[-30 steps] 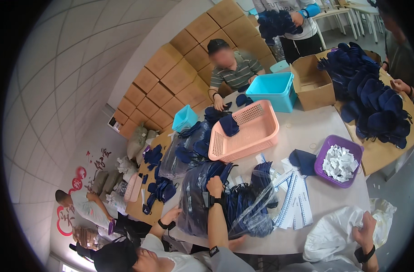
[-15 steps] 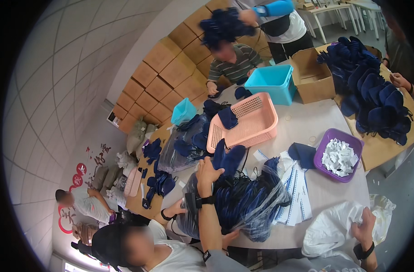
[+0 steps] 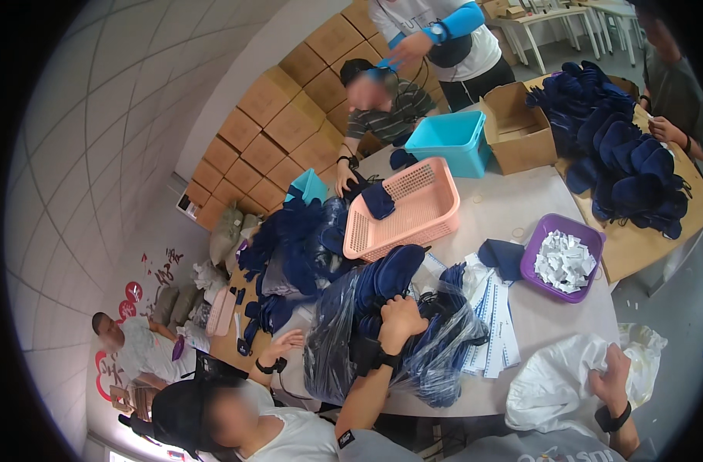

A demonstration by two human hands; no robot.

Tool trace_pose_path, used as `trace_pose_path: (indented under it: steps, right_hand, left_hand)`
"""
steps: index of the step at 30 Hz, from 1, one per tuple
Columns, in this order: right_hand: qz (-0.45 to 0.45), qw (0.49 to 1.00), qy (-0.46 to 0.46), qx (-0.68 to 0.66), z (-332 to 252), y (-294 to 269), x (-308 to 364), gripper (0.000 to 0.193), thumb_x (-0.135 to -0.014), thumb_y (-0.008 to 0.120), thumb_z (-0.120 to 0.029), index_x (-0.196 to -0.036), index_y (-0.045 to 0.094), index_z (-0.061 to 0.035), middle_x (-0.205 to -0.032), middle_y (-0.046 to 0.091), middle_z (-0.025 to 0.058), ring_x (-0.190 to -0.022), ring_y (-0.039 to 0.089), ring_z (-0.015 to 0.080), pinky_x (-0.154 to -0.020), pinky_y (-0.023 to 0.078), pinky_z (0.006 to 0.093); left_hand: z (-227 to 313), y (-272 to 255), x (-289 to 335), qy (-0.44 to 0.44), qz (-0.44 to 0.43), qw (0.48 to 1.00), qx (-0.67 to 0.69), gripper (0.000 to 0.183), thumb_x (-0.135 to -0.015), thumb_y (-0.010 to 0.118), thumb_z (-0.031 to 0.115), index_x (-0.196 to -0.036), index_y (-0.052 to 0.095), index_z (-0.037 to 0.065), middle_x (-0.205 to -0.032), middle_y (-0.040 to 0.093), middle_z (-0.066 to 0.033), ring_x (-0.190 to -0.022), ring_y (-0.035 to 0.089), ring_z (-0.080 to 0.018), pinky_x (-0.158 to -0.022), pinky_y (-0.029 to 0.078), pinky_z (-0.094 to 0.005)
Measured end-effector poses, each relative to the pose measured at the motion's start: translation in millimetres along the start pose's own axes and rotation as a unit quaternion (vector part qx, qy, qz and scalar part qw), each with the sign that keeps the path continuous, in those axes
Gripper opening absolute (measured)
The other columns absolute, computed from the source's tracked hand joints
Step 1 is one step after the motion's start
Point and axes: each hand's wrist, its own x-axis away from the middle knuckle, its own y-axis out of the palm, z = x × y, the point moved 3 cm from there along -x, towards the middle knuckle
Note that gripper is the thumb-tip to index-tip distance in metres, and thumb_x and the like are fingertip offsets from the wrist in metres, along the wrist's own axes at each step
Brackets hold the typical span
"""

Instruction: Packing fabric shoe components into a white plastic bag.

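My left hand [image 3: 402, 320] is closed on the navy fabric pieces [image 3: 394, 273], which are oval, stacked and partly inside a clear plastic bag [image 3: 332, 335]. Its fingertips are partly hidden among them. Dark cords show between the pieces on the right part of this stack. At the table's near right edge, my right hand [image 3: 615, 377] grips a crumpled white bag [image 3: 555, 385] by its upper part. Printed white paper strips [image 3: 496, 327] lie between the stack and a purple basket [image 3: 527, 269] of small white slips.
Mid-table stands a pink basket [image 3: 448, 219], near a blue bin [image 3: 444, 146] and an open cardboard box [image 3: 521, 138]. Navy pieces heap on the left [image 3: 282, 246] and far right [image 3: 629, 162]. A co-worker [image 3: 267, 420] sits close at my left; others surround the table.
My left hand has moved right and closed over the stacked pieces. The navy bundle held up by the standing co-worker is gone from their hands, and the left heap is larger.
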Motion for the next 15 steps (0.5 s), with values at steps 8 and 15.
trace_pose_path:
  steps: [8, 15]
  right_hand:
    - [0.003, 1.000, -0.006, 0.004, 6.5, 3.6, 2.2, 0.024, -0.056, 0.060, -0.010, -0.076, 0.050, -0.0010, -0.070, 0.047, 0.0176, -0.062, 0.050, 0.0409, -0.054, 0.038, 0.0474]
    - [0.013, 1.000, -0.015, 0.008, 8.2, 9.3, 4.8, 0.026, -0.056, 0.058, -0.008, -0.078, 0.050, 0.0000, -0.072, 0.046, 0.0185, -0.063, 0.049, 0.0420, -0.055, 0.037, 0.0473]
  left_hand:
    - [-11.3, 2.0, -11.2, 0.052, 0.031, 0.998, 0.002, 0.047, -0.078, 0.078, 0.030, -0.113, 0.068, 0.001, -0.106, 0.072, -0.0243, -0.105, 0.068, -0.0415, -0.090, 0.053, -0.0500]
    - [-44.3, -71.4, 61.6, -0.014, 0.249, 0.957, 0.148, 0.048, -0.081, 0.075, 0.027, -0.119, 0.061, 0.002, -0.101, 0.069, -0.0263, -0.100, 0.066, -0.0447, -0.084, 0.051, -0.0538]
